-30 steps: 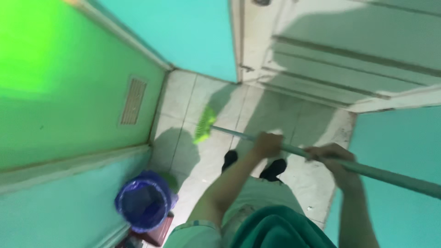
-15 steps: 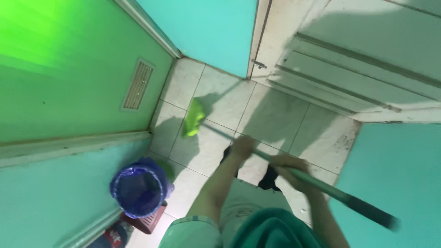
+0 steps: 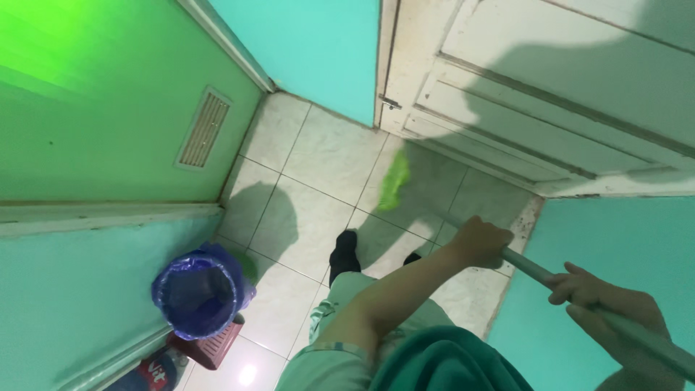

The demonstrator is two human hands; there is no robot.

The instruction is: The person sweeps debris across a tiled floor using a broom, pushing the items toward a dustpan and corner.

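Head view: both hands closed round the mop handle (image 3: pixel 523 265), left hand (image 3: pixel 481 241) lower down, right hand (image 3: pixel 607 310) higher up; green mop head (image 3: pixel 393 182) has swung from the green vented wall (image 3: pixel 108 123) across the tiled floor (image 3: pixel 289 217) to the white door (image 3: pixel 550 94), so the sweep now covers that side.

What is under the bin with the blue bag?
Under the bin stands a red ribbed stool or crate, only its front edge showing. The floor beneath is covered.
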